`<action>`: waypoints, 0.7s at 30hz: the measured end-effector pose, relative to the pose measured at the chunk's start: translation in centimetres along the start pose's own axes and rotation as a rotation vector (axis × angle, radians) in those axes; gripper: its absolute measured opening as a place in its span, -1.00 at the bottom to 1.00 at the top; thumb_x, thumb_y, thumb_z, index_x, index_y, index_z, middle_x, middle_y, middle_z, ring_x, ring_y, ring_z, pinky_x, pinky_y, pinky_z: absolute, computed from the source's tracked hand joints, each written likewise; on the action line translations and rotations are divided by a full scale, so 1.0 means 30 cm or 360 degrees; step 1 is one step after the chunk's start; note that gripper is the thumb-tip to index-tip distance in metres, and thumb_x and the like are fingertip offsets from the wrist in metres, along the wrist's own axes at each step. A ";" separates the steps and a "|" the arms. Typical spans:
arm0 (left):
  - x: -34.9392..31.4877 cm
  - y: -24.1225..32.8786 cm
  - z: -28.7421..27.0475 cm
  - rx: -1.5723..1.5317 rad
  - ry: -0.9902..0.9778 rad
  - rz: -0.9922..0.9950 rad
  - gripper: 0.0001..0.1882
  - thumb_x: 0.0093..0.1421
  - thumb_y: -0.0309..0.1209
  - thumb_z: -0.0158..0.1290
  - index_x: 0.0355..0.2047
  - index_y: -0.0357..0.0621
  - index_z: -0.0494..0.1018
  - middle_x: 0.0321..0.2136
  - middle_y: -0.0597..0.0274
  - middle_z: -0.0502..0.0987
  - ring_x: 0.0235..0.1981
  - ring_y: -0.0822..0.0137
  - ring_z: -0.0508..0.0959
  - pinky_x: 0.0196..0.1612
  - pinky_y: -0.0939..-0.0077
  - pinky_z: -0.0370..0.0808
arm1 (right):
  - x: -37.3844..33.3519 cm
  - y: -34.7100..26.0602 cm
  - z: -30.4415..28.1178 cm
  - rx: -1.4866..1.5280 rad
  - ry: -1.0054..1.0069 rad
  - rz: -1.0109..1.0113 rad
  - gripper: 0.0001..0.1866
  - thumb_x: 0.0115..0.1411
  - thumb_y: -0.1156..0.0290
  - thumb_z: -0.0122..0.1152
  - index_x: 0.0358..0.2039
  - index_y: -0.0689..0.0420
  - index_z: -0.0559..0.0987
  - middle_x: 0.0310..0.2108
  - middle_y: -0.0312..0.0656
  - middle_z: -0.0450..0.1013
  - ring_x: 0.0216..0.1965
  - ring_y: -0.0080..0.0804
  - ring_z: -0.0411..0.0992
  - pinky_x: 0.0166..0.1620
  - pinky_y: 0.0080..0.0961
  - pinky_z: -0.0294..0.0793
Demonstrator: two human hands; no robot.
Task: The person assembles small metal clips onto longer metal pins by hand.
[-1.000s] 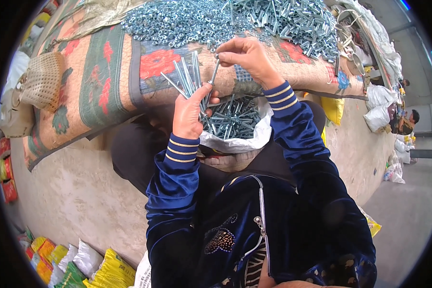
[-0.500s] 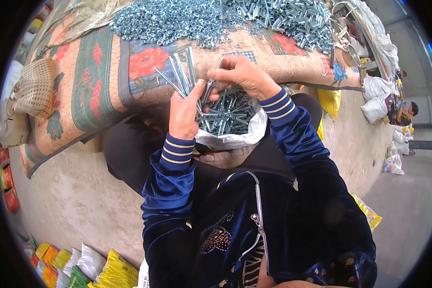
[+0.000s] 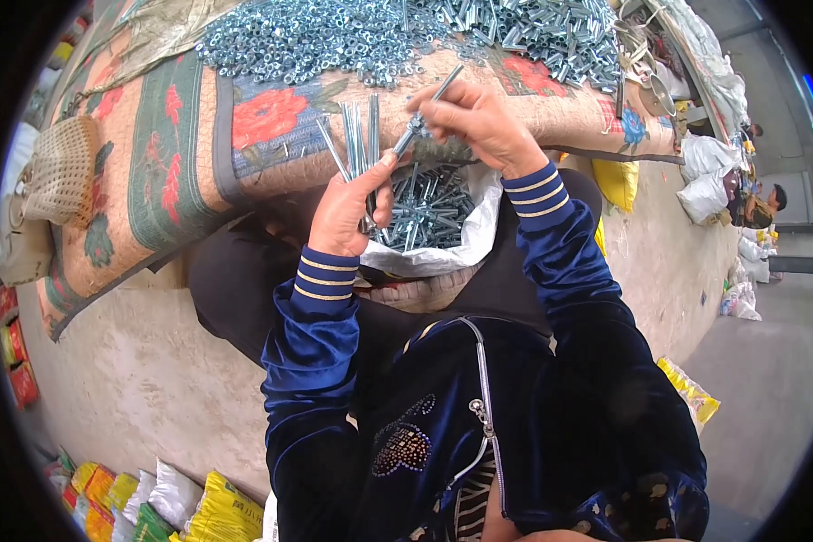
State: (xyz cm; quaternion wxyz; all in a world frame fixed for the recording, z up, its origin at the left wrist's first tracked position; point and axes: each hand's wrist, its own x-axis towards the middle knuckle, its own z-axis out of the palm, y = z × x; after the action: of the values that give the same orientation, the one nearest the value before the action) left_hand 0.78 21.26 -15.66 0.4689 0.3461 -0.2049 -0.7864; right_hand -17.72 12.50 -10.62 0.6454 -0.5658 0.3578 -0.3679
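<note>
My left hand (image 3: pixel 345 212) is closed round a bunch of long silver bolts (image 3: pixel 356 135), which fan upward out of the fist. Between its thumb and forefinger it also grips a single bolt (image 3: pixel 450 79), tilted up to the right, with a nut and collar around its middle. My right hand (image 3: pixel 479 122) pinches this same bolt near the nut, with thumb and fingers bent. Just beneath both hands, a white sack (image 3: pixel 483 237) with its rim rolled back stands between my legs, full of loose metal bolts (image 3: pixel 429 212).
A heap of nuts (image 3: pixel 307 45) and a pile of short metal sleeves (image 3: pixel 551 36) lie on the flowered quilt (image 3: pixel 190 135) ahead. A woven basket (image 3: pixel 63 172) is at the left. Yellow bags (image 3: pixel 217 510) line the lower left; white sacks (image 3: pixel 706 181) stand at right.
The single bolt has swung from nearly upright to a slant up and right. My right hand has shifted slightly right and its fingers have loosened a little; the bunch stands more upright.
</note>
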 end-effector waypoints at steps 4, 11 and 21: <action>-0.001 -0.007 0.009 0.0033 0.0180 0.0145 -0.70 0.13 -0.35 0.15 -0.19 -0.29 0.47 -0.75 0.40 0.35 -0.80 0.57 0.27 -0.71 0.71 0.18 | -0.005 -0.001 -0.003 -0.0194 -0.0148 0.0197 -0.74 0.16 0.29 0.22 -0.26 0.24 0.59 -0.55 -0.41 0.39 -0.53 -0.71 0.32 -0.47 -0.76 0.29; -0.008 -0.014 0.031 0.0448 0.0309 0.0493 -0.76 0.12 -0.40 0.15 -0.23 -0.27 0.47 -0.69 0.31 0.46 -0.75 0.54 0.39 -0.67 0.72 0.28 | 0.022 0.008 0.001 -0.0303 0.0228 -0.0145 -0.71 0.15 0.23 0.22 -0.27 0.20 0.63 -0.46 -0.34 0.51 -0.50 -0.66 0.35 -0.31 -0.71 0.32; -0.007 -0.015 0.030 0.0361 0.0247 0.0507 -0.82 0.16 -0.46 0.05 -0.24 -0.30 0.43 -0.50 0.11 0.58 -0.60 0.47 0.55 -0.66 0.74 0.29 | 0.030 -0.004 0.034 -0.0834 0.0301 -0.0010 -0.72 0.18 0.24 0.18 -0.31 0.23 0.61 -0.44 -0.27 0.55 -0.44 -0.63 0.44 -0.32 -0.70 0.38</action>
State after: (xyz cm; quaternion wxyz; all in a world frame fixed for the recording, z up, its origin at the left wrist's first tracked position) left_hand -0.09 21.66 -15.27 0.5597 0.4194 -0.3077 -0.6451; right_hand -16.41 12.17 -10.42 0.4397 -0.6777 0.4976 -0.3159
